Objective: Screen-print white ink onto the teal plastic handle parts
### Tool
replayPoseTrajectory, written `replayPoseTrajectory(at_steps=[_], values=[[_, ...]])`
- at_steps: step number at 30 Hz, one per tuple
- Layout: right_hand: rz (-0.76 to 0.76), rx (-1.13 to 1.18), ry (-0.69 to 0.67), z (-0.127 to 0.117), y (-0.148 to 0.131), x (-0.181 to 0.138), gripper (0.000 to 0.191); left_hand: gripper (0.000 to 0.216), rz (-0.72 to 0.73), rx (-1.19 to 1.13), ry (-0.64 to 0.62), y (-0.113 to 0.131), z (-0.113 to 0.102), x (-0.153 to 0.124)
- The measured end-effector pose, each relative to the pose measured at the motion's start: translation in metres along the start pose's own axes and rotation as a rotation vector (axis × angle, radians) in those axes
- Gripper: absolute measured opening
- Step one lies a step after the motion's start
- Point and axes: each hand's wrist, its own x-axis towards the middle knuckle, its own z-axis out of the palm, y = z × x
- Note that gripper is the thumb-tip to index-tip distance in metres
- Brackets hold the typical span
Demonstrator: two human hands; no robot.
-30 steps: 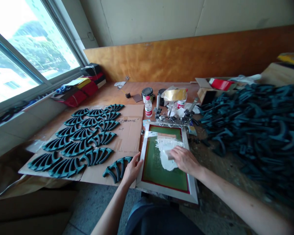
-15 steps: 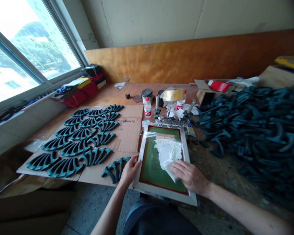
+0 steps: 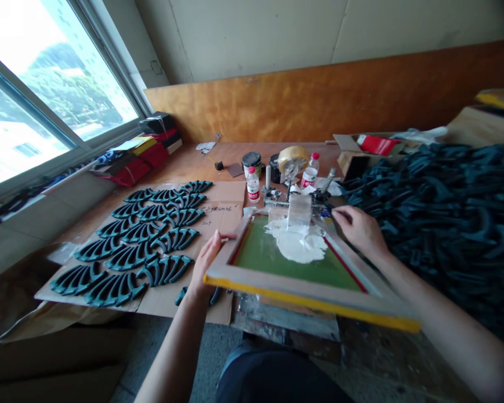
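Observation:
A screen printing frame (image 3: 273,283) with green mesh is tilted up, its near edge raised off the worktable. My left hand (image 3: 209,257) grips its left side, the thumb over the rim. White ink (image 3: 300,247) is pooled on the far part of the mesh, and a squeegee (image 3: 299,209) rests in it against the hinge clamp (image 3: 273,197). Just beyond the frame's right side is my right hand (image 3: 359,228). Its fingers are curled together in a pinch; what they hold, if anything, is hidden.
Rows of dark green curved plastic parts (image 3: 128,254) lie on cardboard (image 3: 220,224) at left. A large heap of similar parts (image 3: 437,224) fills the right. Behind the frame stand bottles (image 3: 252,186), ink cans (image 3: 252,161) and a tape roll (image 3: 293,160).
The frame's near edge has swung up with my left hand. My right hand has let go of the squeegee and moved to the right and away from me; the squeegee now stands at the far end.

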Motion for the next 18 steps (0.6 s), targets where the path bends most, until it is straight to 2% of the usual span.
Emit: replayPoseTrajectory(at_steps=[2,4,5,7,9,11,13,14,15,17,18], values=[[-0.052,-0.028,-0.075,0.013,0.004,-0.03,0.042,0.049,0.134,-0.108,-0.004,0.027,0.017,0.018],[-0.133,0.003,-0.198,0.034,-0.005,-0.064,0.039,0.047,0.213,-0.151,-0.038,0.048,0.033,0.037],[-0.153,0.024,-0.245,0.045,-0.013,-0.079,0.035,0.047,0.233,-0.158,-0.046,0.055,0.04,0.045],[-0.149,0.038,-0.32,0.063,-0.03,-0.103,0.027,0.048,0.279,-0.173,0.02,0.053,0.049,0.05],[-0.06,0.049,-0.364,0.071,-0.046,-0.114,0.02,0.049,0.259,-0.181,0.123,0.03,0.055,0.04],[0.067,0.109,-0.36,0.069,-0.067,-0.119,0.017,0.055,0.05,-0.142,0.083,-0.012,0.061,0.014],[0.141,0.199,-0.273,0.06,-0.095,-0.122,0.017,0.069,-0.348,-0.038,-0.193,-0.059,0.067,-0.02],[0.124,0.244,-0.215,0.056,-0.111,-0.123,0.016,0.072,-0.469,-0.031,-0.253,-0.08,0.07,-0.037],[0.061,0.291,-0.172,0.051,-0.125,-0.125,0.015,0.071,-0.516,-0.06,-0.243,-0.097,0.073,-0.052],[-0.147,0.384,-0.181,0.044,-0.141,-0.127,0.012,0.066,-0.519,-0.151,-0.122,-0.118,0.071,-0.07],[-0.236,0.417,-0.214,0.043,-0.136,-0.127,0.012,0.063,-0.491,-0.19,-0.039,-0.122,0.065,-0.072]])
